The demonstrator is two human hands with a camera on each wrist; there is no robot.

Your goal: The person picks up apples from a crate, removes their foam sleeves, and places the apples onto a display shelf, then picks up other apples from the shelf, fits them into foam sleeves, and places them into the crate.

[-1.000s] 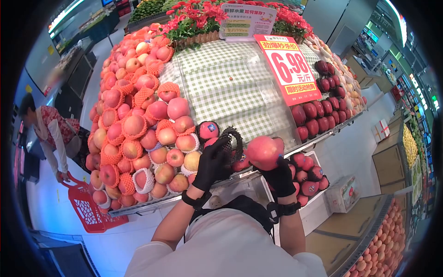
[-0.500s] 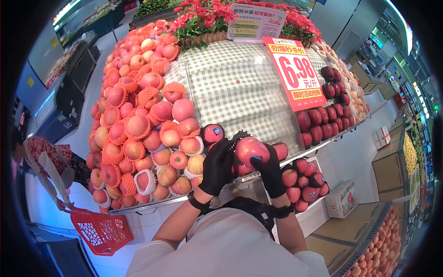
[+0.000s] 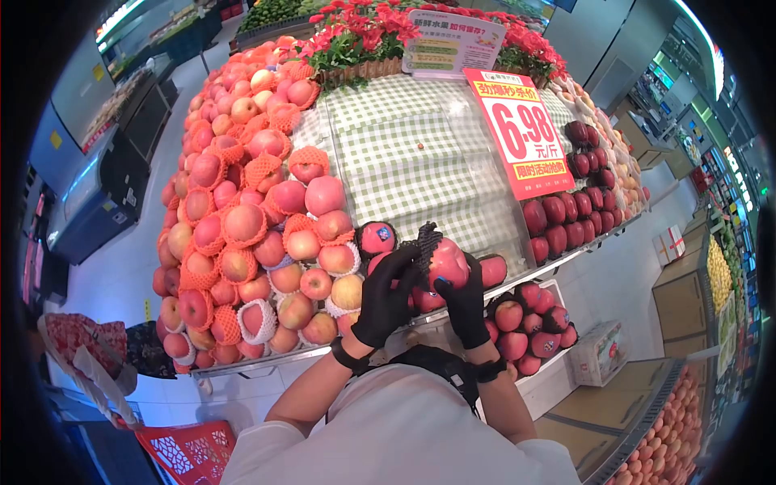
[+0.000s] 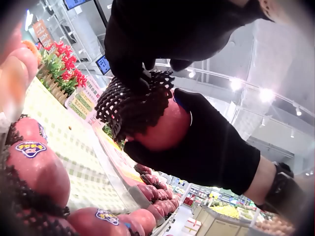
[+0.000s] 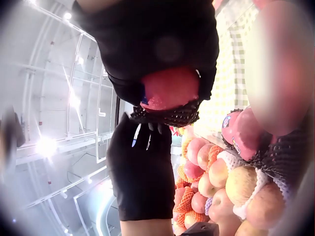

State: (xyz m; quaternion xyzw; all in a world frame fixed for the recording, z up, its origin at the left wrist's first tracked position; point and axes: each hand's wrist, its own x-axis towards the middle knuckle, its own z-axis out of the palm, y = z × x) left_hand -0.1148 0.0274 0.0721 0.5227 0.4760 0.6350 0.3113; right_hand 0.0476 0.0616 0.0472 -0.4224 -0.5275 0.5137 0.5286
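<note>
A large red apple (image 3: 450, 265) sits in my black-gloved right hand (image 3: 470, 309), whose fingers and thumb curl round it. A black foam net (image 3: 428, 241) covers one end of the apple, stretched over its side in the left wrist view. My left hand (image 3: 388, 297), gloved in black too, pinches the net's edge between fingers and thumb. In the right wrist view the bare red side of the apple (image 5: 172, 88) shows below the right palm, with the net (image 5: 167, 116) between both hands. A blue sticker shows near the right thumb.
Netted and bare apples (image 3: 242, 222) are heaped on the left. Behind the hands lies a checked cloth (image 3: 396, 153), with a red price sign (image 3: 517, 133) and dark red apples (image 3: 566, 218) to its right. A crate of apples (image 3: 529, 323) stands low right. A person with a red basket (image 3: 190, 453) is at left.
The black net, first held apart in the left hand, now covers part of the apple. The right hand has brought the apple leftward to the left hand. The person at left has moved lower in view.
</note>
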